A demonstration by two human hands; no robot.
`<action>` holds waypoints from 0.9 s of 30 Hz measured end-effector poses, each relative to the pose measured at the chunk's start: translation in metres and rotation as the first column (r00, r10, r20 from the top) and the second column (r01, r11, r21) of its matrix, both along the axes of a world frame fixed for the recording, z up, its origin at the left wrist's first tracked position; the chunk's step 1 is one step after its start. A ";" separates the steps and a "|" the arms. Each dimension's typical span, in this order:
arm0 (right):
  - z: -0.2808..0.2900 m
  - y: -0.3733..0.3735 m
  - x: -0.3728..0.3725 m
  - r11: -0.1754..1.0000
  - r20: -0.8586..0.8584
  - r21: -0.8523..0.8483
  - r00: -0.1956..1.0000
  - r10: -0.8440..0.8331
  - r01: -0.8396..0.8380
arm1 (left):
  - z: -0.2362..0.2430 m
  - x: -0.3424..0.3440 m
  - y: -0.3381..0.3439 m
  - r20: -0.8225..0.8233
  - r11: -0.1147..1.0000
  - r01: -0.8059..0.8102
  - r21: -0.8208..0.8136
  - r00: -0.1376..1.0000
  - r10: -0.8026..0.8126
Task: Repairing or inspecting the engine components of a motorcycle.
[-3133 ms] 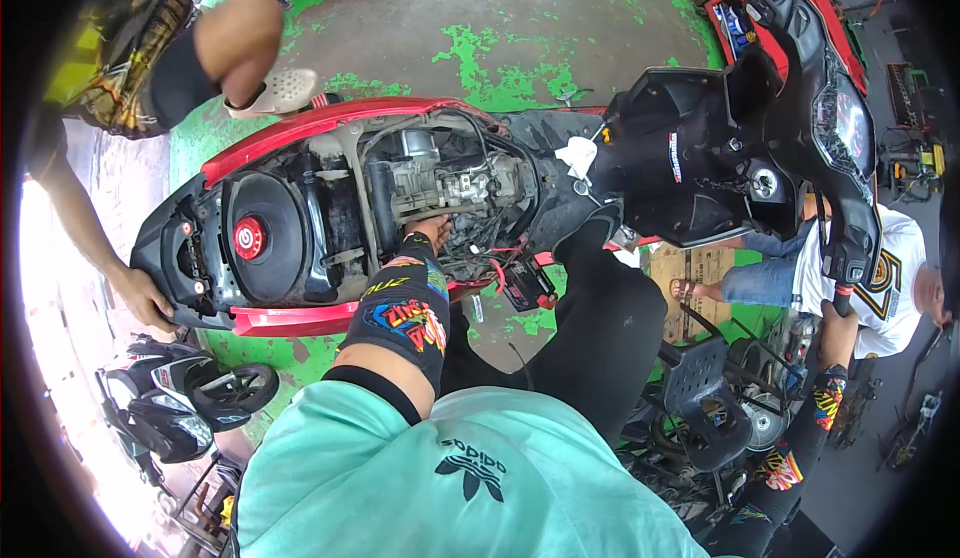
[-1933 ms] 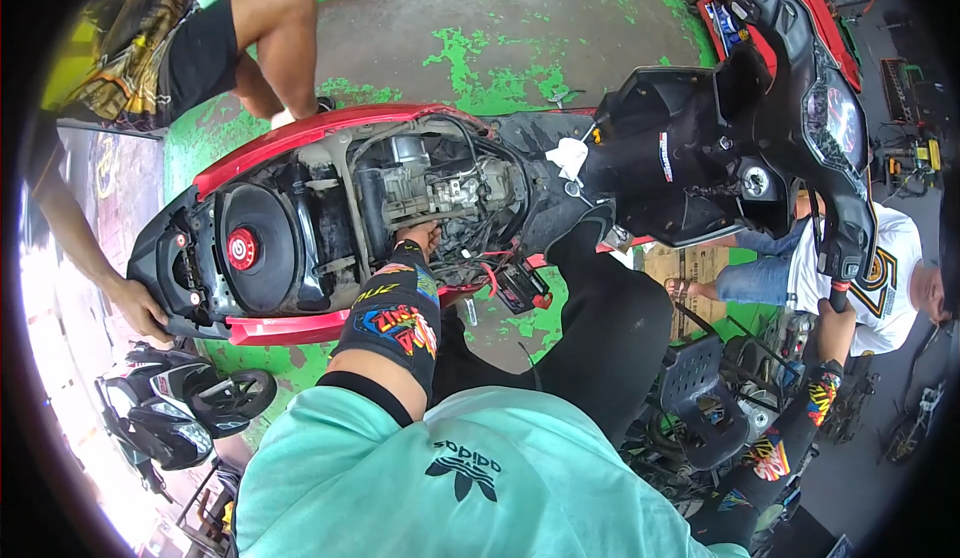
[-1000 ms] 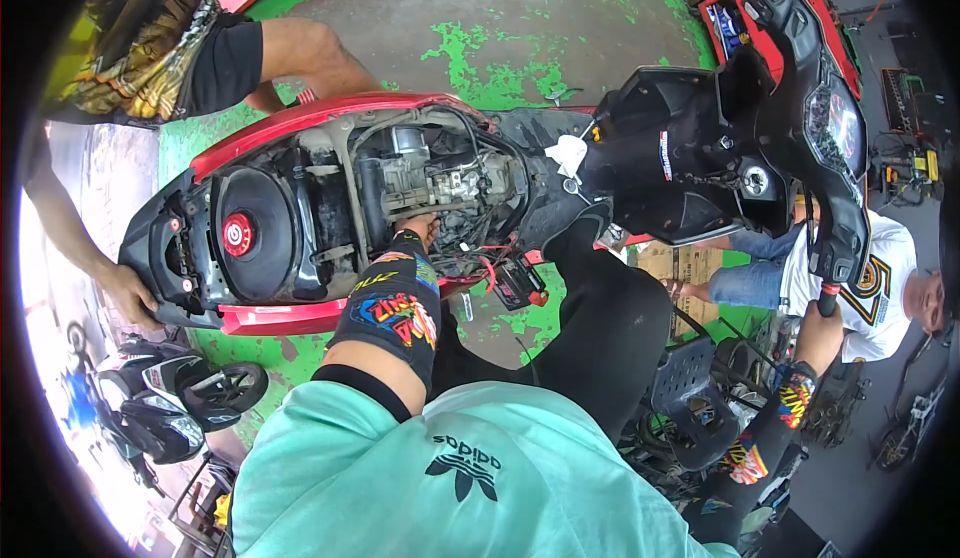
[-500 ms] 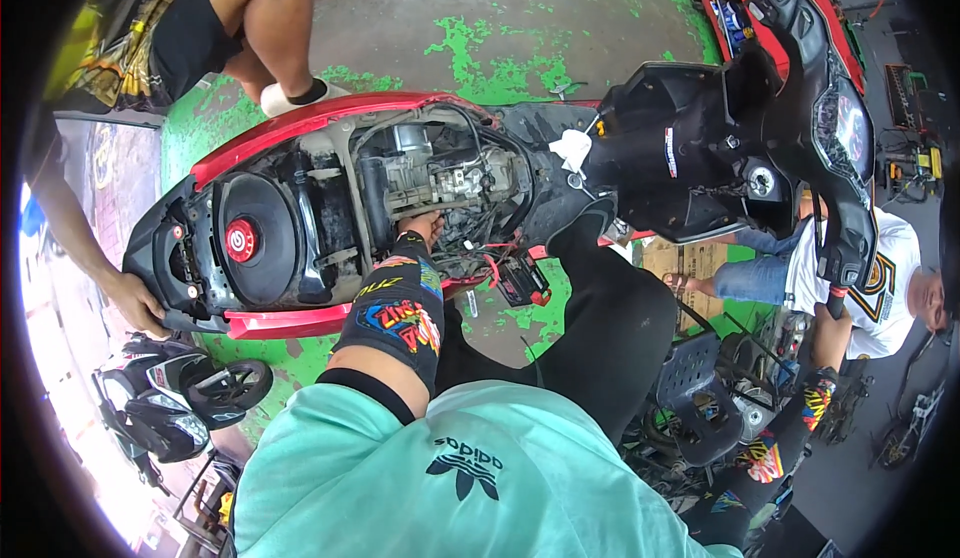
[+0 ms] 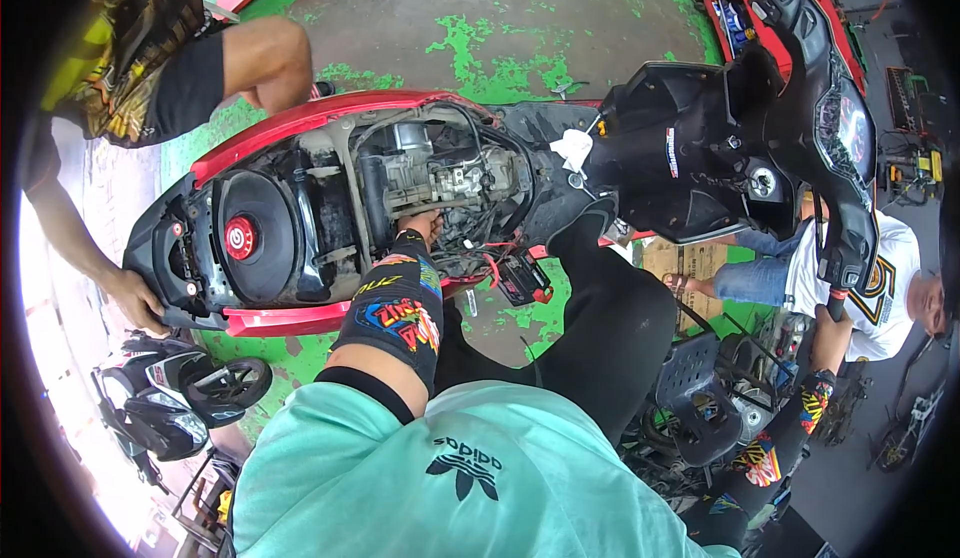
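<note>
My left hand (image 5: 422, 224) reaches into the uncovered engine bay (image 5: 455, 183) of the red and black scooter (image 5: 690, 158), fingers curled among parts beside the engine; what they hold is hidden. A red-topped round cap (image 5: 240, 238) sits on the dark rear tank. A battery (image 5: 522, 280) hangs with red leads below the engine. My right hand (image 5: 832, 320) is closed round the right handlebar grip (image 5: 836, 298) at the picture's right. A white tag or cloth (image 5: 574, 150) and keys lie on the black seat-front plastic.
A co-worker's hand (image 5: 140, 298) grips the tail at left, their bare knee (image 5: 285, 58) beyond. A seated person in white (image 5: 890, 288) is at right. A white-and-black scooter (image 5: 170, 403), red tool cabinet (image 5: 730, 23), plastic chair (image 5: 695, 398) and wooden board (image 5: 680, 268) surround the scooter.
The co-worker's legs at the upper left have swung back and forth and their torso has shifted. My hands stay in about the same places, with slight motion at the right grip.
</note>
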State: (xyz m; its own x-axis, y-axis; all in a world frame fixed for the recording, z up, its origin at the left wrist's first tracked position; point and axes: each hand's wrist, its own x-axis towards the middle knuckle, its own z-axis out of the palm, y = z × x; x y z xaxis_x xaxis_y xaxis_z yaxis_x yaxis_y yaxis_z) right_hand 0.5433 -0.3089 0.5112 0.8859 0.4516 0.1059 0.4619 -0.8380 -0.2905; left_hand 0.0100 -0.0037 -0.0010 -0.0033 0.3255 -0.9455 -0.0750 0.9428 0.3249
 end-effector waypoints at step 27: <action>-0.009 0.026 -0.049 0.854 0.488 -0.346 0.852 -0.190 0.389 | -0.015 -0.005 0.001 0.031 1.000 -0.006 0.013 1.000 0.006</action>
State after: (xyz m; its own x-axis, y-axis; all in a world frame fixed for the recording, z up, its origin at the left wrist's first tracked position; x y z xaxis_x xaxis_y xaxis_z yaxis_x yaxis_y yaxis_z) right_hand 0.4941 -0.2829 0.5019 0.8932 0.2685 0.3607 0.1698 -0.9442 0.2823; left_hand 0.0052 -0.0029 -0.0157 0.0235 0.3376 -0.9410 -0.0909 0.9381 0.3343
